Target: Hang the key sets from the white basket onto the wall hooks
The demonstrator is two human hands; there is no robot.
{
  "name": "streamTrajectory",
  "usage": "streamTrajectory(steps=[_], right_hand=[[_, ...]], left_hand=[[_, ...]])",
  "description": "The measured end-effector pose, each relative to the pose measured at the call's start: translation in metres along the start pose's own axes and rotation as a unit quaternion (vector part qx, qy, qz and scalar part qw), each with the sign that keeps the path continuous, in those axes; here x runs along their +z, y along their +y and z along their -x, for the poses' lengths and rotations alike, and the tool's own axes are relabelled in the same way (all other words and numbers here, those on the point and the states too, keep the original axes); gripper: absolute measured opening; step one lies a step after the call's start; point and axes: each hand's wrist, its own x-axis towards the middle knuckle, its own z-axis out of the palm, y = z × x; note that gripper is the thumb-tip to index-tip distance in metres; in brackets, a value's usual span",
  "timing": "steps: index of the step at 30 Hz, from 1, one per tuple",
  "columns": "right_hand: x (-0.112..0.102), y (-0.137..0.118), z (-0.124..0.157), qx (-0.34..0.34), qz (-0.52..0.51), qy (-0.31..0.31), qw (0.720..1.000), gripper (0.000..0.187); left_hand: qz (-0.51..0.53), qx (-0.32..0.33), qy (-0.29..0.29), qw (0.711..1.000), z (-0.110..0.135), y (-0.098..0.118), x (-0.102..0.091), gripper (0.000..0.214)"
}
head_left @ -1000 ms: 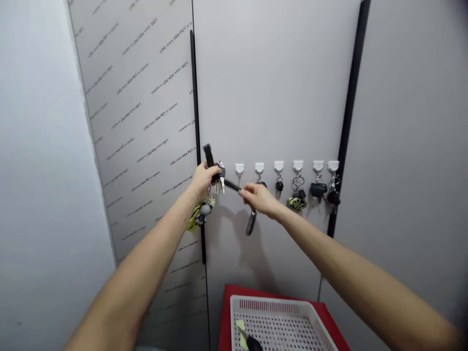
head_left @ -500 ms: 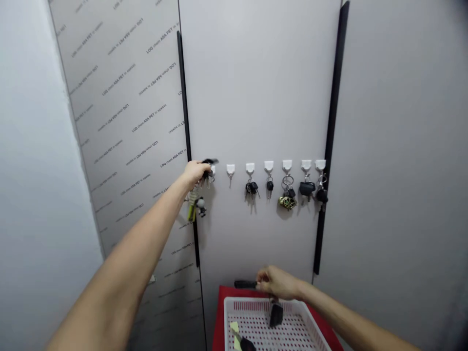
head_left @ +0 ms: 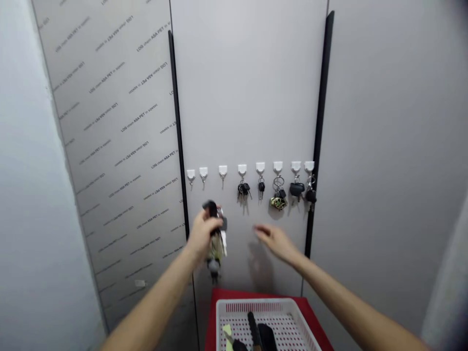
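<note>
My left hand (head_left: pixel 203 234) is closed round a bunch of keys (head_left: pixel 217 234) with a black fob on top and small charms dangling below; it hangs in front of the grey panel, below the row of white hooks (head_left: pixel 223 170). My right hand (head_left: pixel 276 240) is open with fingers stretched out, empty, a little right of the bunch and above the white basket (head_left: pixel 227 310). The three hooks at the left are bare. Key sets (head_left: pixel 278 199) hang on the five hooks to the right.
The white perforated basket sits on a red surface (head_left: pixel 211 326) at the bottom and holds a black strap-like item (head_left: pixel 254 329), a dark fob and a yellow slip. Black vertical strips (head_left: pixel 319 126) edge the grey panels. A film-covered panel (head_left: pixel 109 122) stands at the left.
My left hand took the key bunch off the leftmost hook and lowered it. My right hand dropped its dark fob and strap into the basket, then rose empty toward the bunch.
</note>
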Motion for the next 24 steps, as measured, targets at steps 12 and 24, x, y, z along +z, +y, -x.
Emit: streamTrajectory(steps=[12,24], right_hand=[[-0.05,-0.031,-0.081,0.034,0.074,0.241,0.967,0.023],[-0.075,-0.058,-0.06,-0.009,0.072,0.052,0.996,0.018]], left_hand=[[-0.415,-0.187,-0.298,0.839,0.081,-0.137,-0.022,0.037],[-0.378,0.092,0.112,0.914,-0.084,-0.019,0.067,0.059]])
